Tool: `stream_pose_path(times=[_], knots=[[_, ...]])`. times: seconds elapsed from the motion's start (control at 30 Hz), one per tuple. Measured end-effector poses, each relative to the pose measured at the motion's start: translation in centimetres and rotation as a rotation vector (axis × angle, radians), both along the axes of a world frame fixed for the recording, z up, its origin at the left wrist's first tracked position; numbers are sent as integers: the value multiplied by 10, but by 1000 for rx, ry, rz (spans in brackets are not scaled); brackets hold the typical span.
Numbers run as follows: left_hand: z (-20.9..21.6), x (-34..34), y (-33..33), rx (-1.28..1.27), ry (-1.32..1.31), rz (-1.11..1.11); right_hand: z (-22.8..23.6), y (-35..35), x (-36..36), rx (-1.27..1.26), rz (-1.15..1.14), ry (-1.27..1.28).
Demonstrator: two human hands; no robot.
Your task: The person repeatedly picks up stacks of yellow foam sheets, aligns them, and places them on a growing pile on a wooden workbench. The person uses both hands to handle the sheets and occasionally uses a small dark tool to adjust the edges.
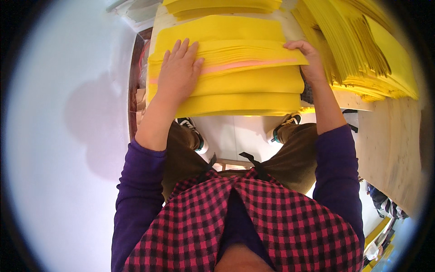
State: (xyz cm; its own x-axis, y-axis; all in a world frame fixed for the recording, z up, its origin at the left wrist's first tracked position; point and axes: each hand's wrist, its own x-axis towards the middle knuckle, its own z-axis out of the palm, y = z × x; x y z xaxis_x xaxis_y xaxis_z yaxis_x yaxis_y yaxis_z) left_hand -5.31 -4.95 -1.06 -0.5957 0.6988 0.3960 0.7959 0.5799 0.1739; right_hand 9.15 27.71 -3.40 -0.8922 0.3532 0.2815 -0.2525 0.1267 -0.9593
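In front of me lies a stack of yellow felt-like fabric sheets (pixel 244 84), its layers bent over in folds toward me. A pink strip (pixel 247 65) shows among the layers, running across the stack. My left hand (pixel 177 71) rests flat on the left part of the stack, fingers stretched out. At the upper right corner, my right hand (pixel 309 59) grips the edge of the upper sheets, with a bent finger on top and the other fingers partly hidden by the hand and fabric.
More yellow sheets (pixel 222 5) lie at the far edge of the wooden table (pixel 387 131). Large piles of yellow sheets (pixel 349 43) fan out to the right. A white wall (pixel 68 136) stands close on the left. My shoes (pixel 195 133) are on the floor below.
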Motion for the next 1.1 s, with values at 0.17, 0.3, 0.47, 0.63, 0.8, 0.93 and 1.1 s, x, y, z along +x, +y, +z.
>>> stream_pose_path(times=[0.17,0.3,0.47,0.63,0.8,0.93,1.1], knots=[[25,0,-10,50,-16,-32,-1,2,0,-65,7,-9],[46,26,-15,263,-56,-342,-1,5,0,-123,39,-37],[38,83,11,201,-278,-715,1,3,0,-141,20,-46],[25,67,49,24,-356,-633,6,-2,0,-189,4,-55],[14,44,42,-75,-449,-474,5,-2,1,-179,-9,-44],[9,10,19,-263,-502,-278,0,-2,-1,-193,-6,-29],[-2,-15,-23,-94,-177,-247,-3,1,-1,-117,18,-45]])
